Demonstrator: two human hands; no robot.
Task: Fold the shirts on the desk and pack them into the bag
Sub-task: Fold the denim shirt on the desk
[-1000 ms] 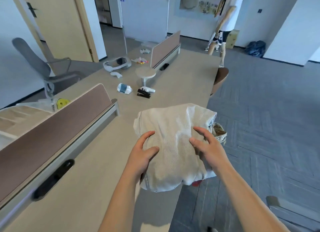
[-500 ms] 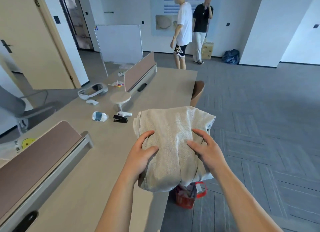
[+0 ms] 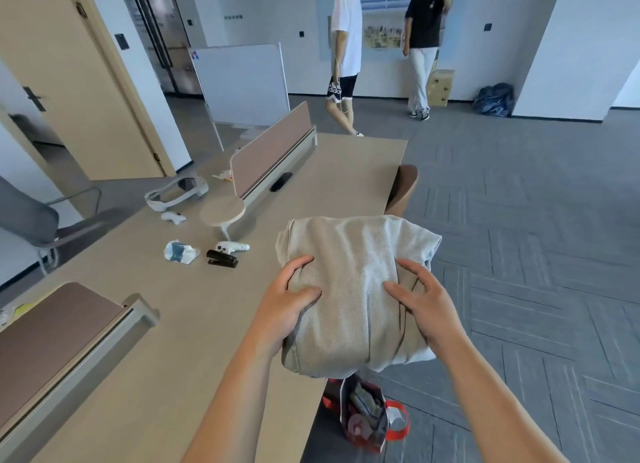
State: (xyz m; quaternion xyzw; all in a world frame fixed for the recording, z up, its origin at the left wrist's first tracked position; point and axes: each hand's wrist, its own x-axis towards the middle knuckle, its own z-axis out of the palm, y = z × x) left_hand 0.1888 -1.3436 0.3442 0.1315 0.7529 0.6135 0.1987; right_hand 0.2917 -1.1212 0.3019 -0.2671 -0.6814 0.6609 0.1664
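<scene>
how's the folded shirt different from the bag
The folded shirt is pale grey and held up at desk-edge height between the left hand and right hand; the bag is red and sits on the floor. The shirt is a closed bundle; the bag stands open with items inside. Both are soft.

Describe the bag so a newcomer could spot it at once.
Start at the long beige desk and follow its right edge toward the camera. On the grey carpet below that edge, under the folded grey shirt held in both hands, stands the bag. It is the only red thing nearby, open-topped, with clothes already inside.
</scene>
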